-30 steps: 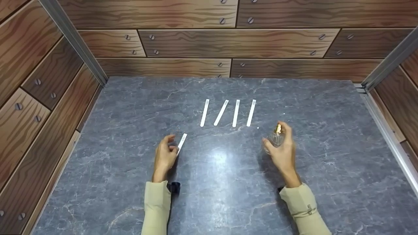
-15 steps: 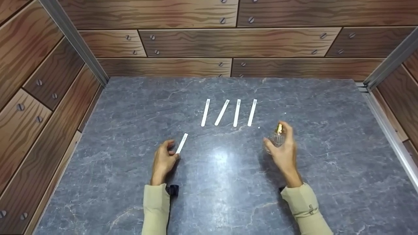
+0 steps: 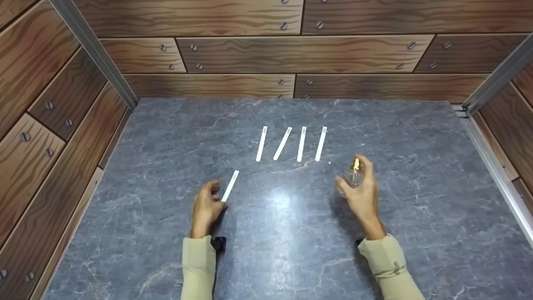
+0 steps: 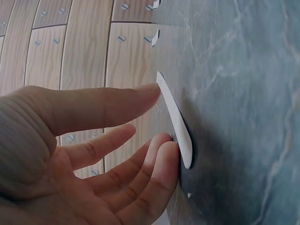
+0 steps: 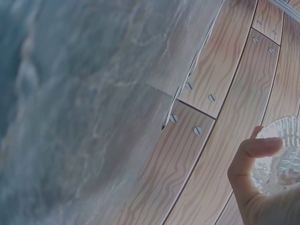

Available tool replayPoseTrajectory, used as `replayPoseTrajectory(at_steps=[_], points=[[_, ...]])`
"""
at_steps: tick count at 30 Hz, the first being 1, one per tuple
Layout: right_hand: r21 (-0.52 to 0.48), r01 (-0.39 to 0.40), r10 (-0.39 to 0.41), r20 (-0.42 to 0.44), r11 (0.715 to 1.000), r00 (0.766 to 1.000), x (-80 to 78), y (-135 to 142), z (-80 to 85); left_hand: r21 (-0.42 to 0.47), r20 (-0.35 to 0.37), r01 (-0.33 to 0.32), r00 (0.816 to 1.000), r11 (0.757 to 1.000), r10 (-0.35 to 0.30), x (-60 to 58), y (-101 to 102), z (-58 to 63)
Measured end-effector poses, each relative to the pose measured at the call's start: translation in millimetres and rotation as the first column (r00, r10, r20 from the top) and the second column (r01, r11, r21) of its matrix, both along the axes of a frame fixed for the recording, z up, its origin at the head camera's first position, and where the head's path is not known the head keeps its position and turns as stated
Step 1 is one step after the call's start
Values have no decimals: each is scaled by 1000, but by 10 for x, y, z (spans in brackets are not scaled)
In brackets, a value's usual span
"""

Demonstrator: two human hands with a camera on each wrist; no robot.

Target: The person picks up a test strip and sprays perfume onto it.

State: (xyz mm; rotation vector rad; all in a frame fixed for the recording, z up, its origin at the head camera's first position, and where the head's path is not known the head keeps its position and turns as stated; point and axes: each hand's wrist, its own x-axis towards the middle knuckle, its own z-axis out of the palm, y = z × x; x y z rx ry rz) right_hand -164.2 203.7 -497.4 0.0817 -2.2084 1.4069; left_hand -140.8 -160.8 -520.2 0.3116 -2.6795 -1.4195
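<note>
My left hand (image 3: 208, 206) is beside a white paper strip (image 3: 230, 186) with small print at its far end, which lies on the grey table. In the left wrist view its thumb tip meets or nearly meets one end of the strip (image 4: 174, 117); whether it touches, I cannot tell. The other fingers are loosely bent alongside, with nothing gripped. My right hand (image 3: 362, 200) grips a ribbed clear glass perfume bottle (image 3: 354, 177) with a gold sprayer top, held upright above the table. A finger lies at the gold top, the thumb at the glass side.
Several similar white strips (image 3: 300, 144) lie in a row farther back on the marbled table (image 3: 166, 137). Wood-patterned walls (image 3: 233, 54) enclose the back and sides. Metal rails (image 3: 499, 166) run along the right edge.
My left hand has slid back toward me along the strip, uncovering more of it, while the strip stays in place. The right hand and the perfume bottle have hardly moved.
</note>
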Motion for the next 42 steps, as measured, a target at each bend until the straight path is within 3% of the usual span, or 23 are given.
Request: replayPoseTrajectory(at_steps=[11,27,34,42], points=[[18,13,-13,-20,1000,1000,-16,10,-2,-48,-51,-8,999,999,6,19,1,-23],[-2,16,-16,4,1000,1000,2,4,-18,-202,-98,-38,995,979,18,4,64,-31],[-22,1,-1,-6,1000,1000,-4,11,-16,-244,-157,-10,987,970,-29,-13,71,-26],[-11,10,-10,15,1000,1000,-1,-2,-8,-232,-111,38,992,972,-66,-24,58,-21]])
